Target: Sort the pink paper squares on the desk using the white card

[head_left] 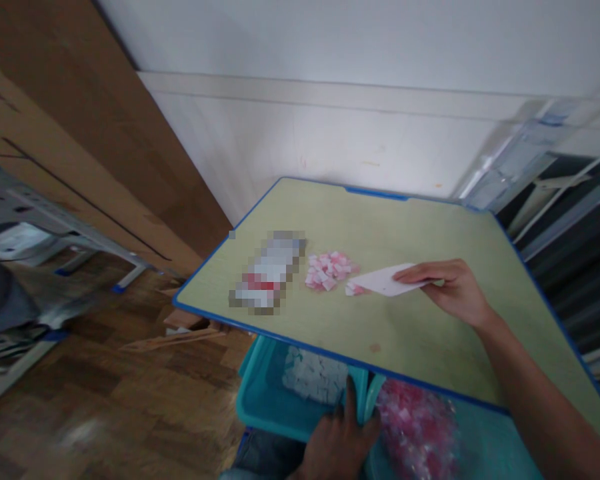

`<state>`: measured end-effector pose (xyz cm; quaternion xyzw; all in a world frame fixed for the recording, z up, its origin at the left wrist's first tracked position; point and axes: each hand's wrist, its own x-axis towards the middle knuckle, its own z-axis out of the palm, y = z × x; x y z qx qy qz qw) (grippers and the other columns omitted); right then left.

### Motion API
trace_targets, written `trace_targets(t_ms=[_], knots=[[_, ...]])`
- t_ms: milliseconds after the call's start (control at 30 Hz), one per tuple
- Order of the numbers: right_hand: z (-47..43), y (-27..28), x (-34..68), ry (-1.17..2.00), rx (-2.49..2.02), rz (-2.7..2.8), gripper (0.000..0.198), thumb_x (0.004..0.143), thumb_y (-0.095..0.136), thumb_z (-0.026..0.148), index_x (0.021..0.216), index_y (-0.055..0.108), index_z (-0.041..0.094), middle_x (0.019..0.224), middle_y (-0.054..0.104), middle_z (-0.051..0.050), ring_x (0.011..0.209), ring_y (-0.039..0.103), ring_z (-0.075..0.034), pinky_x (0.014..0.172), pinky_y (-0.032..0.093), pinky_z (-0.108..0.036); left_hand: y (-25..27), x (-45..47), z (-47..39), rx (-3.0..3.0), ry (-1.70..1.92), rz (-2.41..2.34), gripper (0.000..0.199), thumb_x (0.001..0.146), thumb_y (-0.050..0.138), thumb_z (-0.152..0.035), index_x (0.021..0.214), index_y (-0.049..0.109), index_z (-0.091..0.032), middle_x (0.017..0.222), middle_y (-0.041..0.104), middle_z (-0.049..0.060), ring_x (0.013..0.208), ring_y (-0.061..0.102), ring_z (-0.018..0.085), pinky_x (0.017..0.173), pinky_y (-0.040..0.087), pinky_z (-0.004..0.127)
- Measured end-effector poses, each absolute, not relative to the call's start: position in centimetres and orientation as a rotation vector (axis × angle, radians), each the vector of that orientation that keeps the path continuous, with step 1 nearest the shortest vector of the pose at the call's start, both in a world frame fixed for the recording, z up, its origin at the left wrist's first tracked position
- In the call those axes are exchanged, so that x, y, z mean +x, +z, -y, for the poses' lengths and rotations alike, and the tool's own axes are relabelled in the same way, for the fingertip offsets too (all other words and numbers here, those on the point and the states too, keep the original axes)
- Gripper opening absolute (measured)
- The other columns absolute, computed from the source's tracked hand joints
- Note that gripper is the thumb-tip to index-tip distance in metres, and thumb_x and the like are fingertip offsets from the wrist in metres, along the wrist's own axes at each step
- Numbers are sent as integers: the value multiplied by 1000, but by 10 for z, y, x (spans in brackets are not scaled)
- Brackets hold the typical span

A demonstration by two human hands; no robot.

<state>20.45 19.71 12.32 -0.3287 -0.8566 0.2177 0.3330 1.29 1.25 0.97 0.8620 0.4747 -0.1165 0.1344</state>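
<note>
Pinkish-white card — thin, flat, w/ straight edges — in R hand

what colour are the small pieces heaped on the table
The small pieces are pink and white, in the head view.

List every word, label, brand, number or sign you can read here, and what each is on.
No readable text anywhere in the picture.
Pixelated item on the table: grey with a red patch; any lettering is masked.
Card in the right fingers: no lettering visible.
Pink-and-white pieces: too small and blurred to tell.
White pieces in the bin: likewise.
Pink bag: blurred, nothing legible.
</note>
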Motion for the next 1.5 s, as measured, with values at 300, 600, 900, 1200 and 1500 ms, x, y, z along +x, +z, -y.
trace_targets(t_ms=[300, 600, 900, 1200, 1500], knots=[[-196, 134, 220, 561, -918, 2321, 32, 61, 42, -3, 70, 65, 17, 72, 69, -2, 69, 64, -14, 64, 50, -21, 7, 13, -10, 2513, -302, -1389, 40, 82, 29, -21, 121, 35, -30, 122, 44, 21, 73, 61, 22, 52, 50, 33], [-195, 135, 220, 463, -911, 2340, 38, 57, 38, -4, 71, 65, 20, 71, 68, 0, 67, 64, -13, 61, 50, -21, 8, 13, -10, 2520, -298, -1404, 40, 83, 28, -21, 121, 34, -31, 126, 40, 21, 73, 61, 22, 52, 50, 33], [-193, 131, 210, 431, -915, 2351, 40, 58, 36, -3, 74, 66, 18, 76, 69, -1, 72, 64, -13, 65, 49, -22, 7, 13, -9, 2509, -306, -1397, 41, 83, 28, -20, 121, 34, -31, 125, 41, 21, 75, 61, 22, 53, 50, 34], [-194, 131, 211, 470, -1056, 2313, 42, 55, 36, -4, 74, 66, 18, 76, 69, -1, 69, 64, -13, 64, 49, -21, 11, 13, -10, 2486, -307, -1409, 41, 83, 28, -19, 121, 34, -33, 128, 38, 19, 71, 60, 19, 54, 50, 32], [-188, 137, 209, 542, -837, 2385, 40, 57, 36, -3, 70, 64, 21, 73, 68, 2, 71, 63, -13, 65, 50, -22, 12, 14, -11, 2474, -313, -1423, 41, 82, 32, -19, 120, 37, -33, 129, 36, 18, 70, 60, 18, 53, 50, 32]])
